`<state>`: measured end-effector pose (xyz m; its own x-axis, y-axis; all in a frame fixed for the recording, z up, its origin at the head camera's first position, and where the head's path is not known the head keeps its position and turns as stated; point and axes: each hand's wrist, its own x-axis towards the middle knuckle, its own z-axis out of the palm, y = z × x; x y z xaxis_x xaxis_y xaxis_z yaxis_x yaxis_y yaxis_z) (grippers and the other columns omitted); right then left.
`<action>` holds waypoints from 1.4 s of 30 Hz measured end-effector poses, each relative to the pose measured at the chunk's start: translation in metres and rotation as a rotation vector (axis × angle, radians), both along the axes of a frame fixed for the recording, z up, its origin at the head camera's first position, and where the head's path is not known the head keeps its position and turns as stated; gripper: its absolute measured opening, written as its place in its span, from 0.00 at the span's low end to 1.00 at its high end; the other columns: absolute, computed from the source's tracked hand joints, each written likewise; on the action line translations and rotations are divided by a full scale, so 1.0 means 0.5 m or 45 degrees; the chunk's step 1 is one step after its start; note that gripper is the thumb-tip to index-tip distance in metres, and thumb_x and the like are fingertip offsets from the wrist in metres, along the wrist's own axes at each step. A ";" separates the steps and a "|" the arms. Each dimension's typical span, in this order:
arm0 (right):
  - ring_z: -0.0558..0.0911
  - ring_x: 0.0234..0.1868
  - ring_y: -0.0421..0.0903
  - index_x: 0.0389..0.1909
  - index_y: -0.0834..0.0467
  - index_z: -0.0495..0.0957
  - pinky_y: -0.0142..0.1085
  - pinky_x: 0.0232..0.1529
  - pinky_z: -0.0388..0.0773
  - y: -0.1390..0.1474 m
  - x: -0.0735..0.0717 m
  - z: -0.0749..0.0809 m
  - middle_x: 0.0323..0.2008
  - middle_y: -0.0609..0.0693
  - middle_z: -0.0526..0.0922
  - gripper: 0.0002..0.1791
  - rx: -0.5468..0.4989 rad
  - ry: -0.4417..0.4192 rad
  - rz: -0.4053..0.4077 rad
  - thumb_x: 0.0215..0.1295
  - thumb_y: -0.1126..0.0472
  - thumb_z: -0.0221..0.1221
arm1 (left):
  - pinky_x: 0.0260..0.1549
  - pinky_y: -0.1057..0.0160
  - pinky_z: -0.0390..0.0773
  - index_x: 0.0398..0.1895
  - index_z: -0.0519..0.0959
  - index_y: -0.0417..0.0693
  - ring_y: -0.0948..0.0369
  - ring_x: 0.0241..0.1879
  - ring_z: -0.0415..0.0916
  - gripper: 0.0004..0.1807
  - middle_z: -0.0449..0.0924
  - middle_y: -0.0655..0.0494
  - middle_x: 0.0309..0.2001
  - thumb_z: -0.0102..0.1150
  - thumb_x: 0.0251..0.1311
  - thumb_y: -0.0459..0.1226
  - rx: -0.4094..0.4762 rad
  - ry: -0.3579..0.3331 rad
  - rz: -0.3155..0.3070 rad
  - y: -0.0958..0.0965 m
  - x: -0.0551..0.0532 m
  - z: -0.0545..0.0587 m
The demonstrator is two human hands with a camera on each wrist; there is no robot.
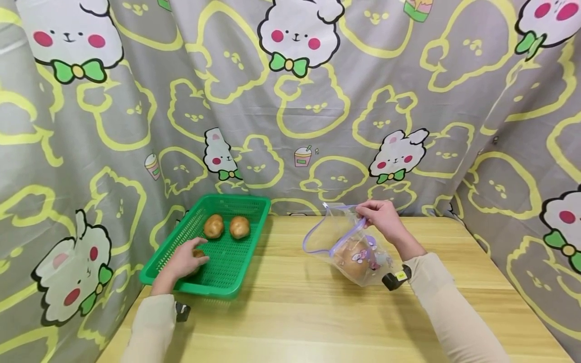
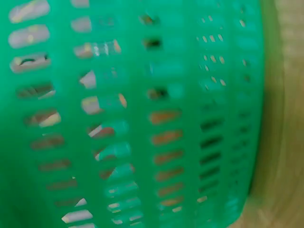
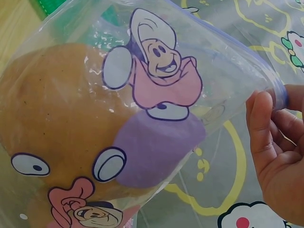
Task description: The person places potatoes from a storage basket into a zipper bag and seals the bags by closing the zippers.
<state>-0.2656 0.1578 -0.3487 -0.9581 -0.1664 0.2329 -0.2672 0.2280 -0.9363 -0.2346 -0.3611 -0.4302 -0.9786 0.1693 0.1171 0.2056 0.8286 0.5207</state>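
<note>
A green plastic basket (image 1: 227,291) stands on the left of the table with two potatoes, one (image 1: 214,226) beside the other (image 1: 239,228), near its far end. My left hand (image 1: 183,259) reaches over the near left side, fingers spread above a third potato (image 1: 197,256) that it partly hides. In the left wrist view the slotted basket wall (image 2: 137,142) fills most of the blurred picture, and the hand is out of sight. My right hand (image 1: 383,219) pinches the purple-edged rim of a clear zip bag (image 1: 324,239), its mouth open. Inside lies a potato (image 3: 61,109) behind printed cartoon figures.
The wooden table (image 1: 290,322) extends between the basket and the bag and toward me. A grey curtain (image 1: 254,166) with yellow outlines and white rabbits hangs behind the table and along both sides.
</note>
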 end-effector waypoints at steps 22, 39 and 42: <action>0.77 0.20 0.40 0.39 0.75 0.79 0.33 0.24 0.79 0.009 -0.046 -0.051 0.26 0.55 0.79 0.15 0.010 0.004 0.003 0.66 0.63 0.58 | 0.46 0.39 0.70 0.58 0.68 0.31 0.32 0.54 0.64 0.28 0.66 0.25 0.56 0.64 0.55 0.31 -0.106 -0.167 0.005 -0.041 -0.022 -0.009; 0.76 0.21 0.40 0.40 0.74 0.79 0.33 0.24 0.79 0.003 -0.044 -0.049 0.25 0.54 0.79 0.14 0.009 -0.014 0.014 0.66 0.63 0.58 | 0.43 0.42 0.71 0.60 0.65 0.31 0.36 0.50 0.68 0.30 0.67 0.27 0.54 0.64 0.54 0.32 -0.100 -0.293 -0.011 -0.035 -0.027 -0.017; 0.76 0.21 0.40 0.40 0.74 0.79 0.33 0.24 0.79 0.003 -0.045 -0.050 0.25 0.53 0.79 0.14 0.006 -0.015 0.012 0.66 0.63 0.58 | 0.43 0.42 0.71 0.60 0.65 0.31 0.36 0.50 0.68 0.31 0.67 0.26 0.54 0.64 0.54 0.32 -0.084 -0.312 -0.010 -0.035 -0.026 -0.017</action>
